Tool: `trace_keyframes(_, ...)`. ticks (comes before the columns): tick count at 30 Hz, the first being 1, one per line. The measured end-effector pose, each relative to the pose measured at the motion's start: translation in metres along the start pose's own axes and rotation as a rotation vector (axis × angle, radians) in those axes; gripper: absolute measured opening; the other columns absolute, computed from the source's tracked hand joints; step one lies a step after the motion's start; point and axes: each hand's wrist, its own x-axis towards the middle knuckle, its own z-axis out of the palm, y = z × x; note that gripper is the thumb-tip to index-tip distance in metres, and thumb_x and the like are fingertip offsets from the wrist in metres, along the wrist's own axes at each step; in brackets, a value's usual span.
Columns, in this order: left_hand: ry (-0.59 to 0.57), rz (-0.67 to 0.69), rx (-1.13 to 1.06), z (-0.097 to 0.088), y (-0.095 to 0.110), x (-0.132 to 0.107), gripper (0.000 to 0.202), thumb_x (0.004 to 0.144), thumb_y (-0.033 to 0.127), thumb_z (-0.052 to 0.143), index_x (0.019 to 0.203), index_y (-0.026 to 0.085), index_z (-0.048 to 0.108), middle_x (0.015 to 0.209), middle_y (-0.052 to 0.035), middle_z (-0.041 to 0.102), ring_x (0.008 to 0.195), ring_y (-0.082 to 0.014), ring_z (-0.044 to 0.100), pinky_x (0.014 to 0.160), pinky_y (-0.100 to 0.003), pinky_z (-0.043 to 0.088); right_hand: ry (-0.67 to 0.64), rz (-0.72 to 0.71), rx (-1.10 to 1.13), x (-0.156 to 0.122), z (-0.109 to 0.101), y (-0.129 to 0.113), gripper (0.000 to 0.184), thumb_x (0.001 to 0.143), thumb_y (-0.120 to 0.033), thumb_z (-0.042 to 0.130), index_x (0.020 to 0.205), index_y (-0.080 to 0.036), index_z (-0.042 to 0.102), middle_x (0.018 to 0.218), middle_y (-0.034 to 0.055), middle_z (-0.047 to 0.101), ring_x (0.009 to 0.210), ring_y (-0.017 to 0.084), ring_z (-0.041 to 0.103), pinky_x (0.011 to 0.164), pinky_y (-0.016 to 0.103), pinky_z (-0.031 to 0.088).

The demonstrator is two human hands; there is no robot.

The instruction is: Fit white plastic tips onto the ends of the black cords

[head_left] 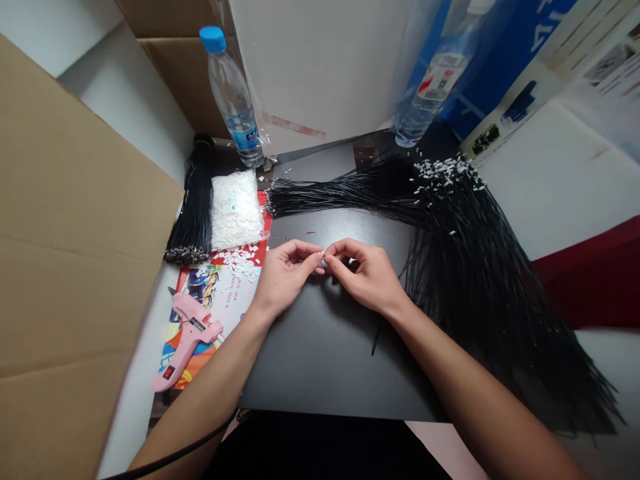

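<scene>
My left hand (285,273) and my right hand (367,273) meet over the black mat (320,353), fingertips pinched together on a small white piece at the end of a thin black cord (324,259). A big sheaf of black cords with white tips (460,253) fans out to the right of my right hand. Another bundle of black cords (340,195) lies just beyond my hands. Left of my left hand lie loose white pieces (240,261) on a colourful printed sheet (210,300).
A pink glue gun (187,337) lies on the sheet at the left. A bag of white pieces (236,210) and a tied black cord bundle (194,207) sit behind it. Two water bottles (233,97) (435,83) stand at the back. A cardboard panel (65,267) rises on the left.
</scene>
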Motion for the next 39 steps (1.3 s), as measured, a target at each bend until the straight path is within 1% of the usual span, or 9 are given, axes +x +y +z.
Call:
trace_keyframes(9,-0.014,0.047,0.036,-0.001,-0.002,-0.002,0.034,0.082,0.03,0.071,0.112,0.015,0.065,0.111,-0.0104,0.07,0.087,-0.0161,0.068,0.066,-0.025,0.057,0.092,-0.038,-0.105,0.002,-0.007,-0.004,0.014,0.085,-0.027,0.061,0.082,-0.017,0.069,0.071,0.0022,0.071,0.061,0.012,0.062,0.054,0.021,0.042)
trace_keyframes(12,0.054,0.152,0.272,-0.009,0.007,-0.005,0.024,0.089,0.029,0.063,0.11,0.018,0.066,0.107,-0.0096,0.069,0.08,-0.015,0.065,0.055,-0.022,0.049,0.225,0.01,-0.057,0.009,-0.021,-0.005,0.02,0.085,-0.036,0.063,0.082,-0.017,0.068,0.072,0.0042,0.071,0.061,0.013,0.062,0.054,0.023,0.044)
trace_keyframes(16,0.2,0.358,0.658,-0.035,0.02,-0.007,0.017,0.091,0.019,0.055,0.1,0.02,0.069,0.103,-0.0071,0.069,0.078,-0.0151,0.062,0.065,-0.027,0.049,0.444,0.099,-0.107,0.026,-0.063,-0.002,0.023,0.083,-0.04,0.064,0.086,-0.017,0.068,0.077,0.0074,0.072,0.067,0.017,0.065,0.063,0.029,0.05)
trace_keyframes(19,0.377,0.373,0.78,-0.06,0.026,-0.008,0.02,0.091,0.016,0.052,0.1,0.02,0.07,0.102,-0.0069,0.069,0.074,-0.016,0.06,0.068,-0.03,0.049,0.627,0.28,-0.5,0.036,-0.107,-0.002,0.018,0.084,-0.033,0.061,0.09,-0.019,0.071,0.088,0.0125,0.074,0.083,0.024,0.068,0.08,0.038,0.05)
trace_keyframes(23,0.407,0.298,0.908,-0.078,0.027,-0.01,0.02,0.09,0.017,0.052,0.099,0.019,0.069,0.102,-0.0078,0.07,0.071,-0.0175,0.06,0.072,-0.034,0.048,0.526,0.671,-0.928,0.04,-0.138,-0.01,0.031,0.085,-0.046,0.063,0.085,-0.016,0.07,0.088,0.0236,0.067,0.095,0.038,0.065,0.078,0.051,0.045)
trace_keyframes(26,0.276,0.215,1.009,-0.076,0.023,-0.01,0.019,0.091,0.02,0.053,0.099,0.02,0.07,0.102,-0.009,0.071,0.085,-0.0231,0.065,0.076,-0.036,0.048,0.484,0.628,-1.057,0.041,-0.124,-0.02,0.035,0.085,-0.05,0.064,0.082,-0.016,0.071,0.079,0.022,0.064,0.086,0.038,0.065,0.071,0.05,0.044)
trace_keyframes(30,0.208,0.123,1.164,-0.067,0.016,-0.006,0.018,0.092,0.025,0.056,0.099,0.02,0.072,0.101,-0.0113,0.072,0.088,-0.0268,0.067,0.074,-0.036,0.047,0.313,0.241,-1.012,0.057,-0.073,-0.033,0.028,0.088,-0.043,0.063,0.098,-0.019,0.073,0.081,0.014,0.069,0.077,0.03,0.065,0.067,0.04,0.044)
trace_keyframes(34,0.224,0.123,1.218,-0.065,0.008,-0.001,0.019,0.093,0.025,0.057,0.097,0.021,0.075,0.098,-0.0106,0.074,0.085,-0.0262,0.068,0.071,-0.035,0.047,-0.049,-0.124,-0.951,0.085,-0.015,-0.039,0.023,0.094,-0.029,0.056,0.11,-0.021,0.071,0.108,0.0112,0.073,0.094,0.027,0.065,0.066,0.032,0.042)
trace_keyframes(39,0.243,0.129,1.232,-0.063,0.008,0.001,0.019,0.092,0.022,0.056,0.095,0.021,0.074,0.097,-0.0104,0.074,0.082,-0.0254,0.068,0.069,-0.035,0.047,-0.198,-0.379,-1.013,0.117,0.029,-0.037,0.029,0.1,-0.019,0.045,0.115,-0.021,0.068,0.114,0.011,0.07,0.108,0.024,0.055,0.063,0.029,0.038)
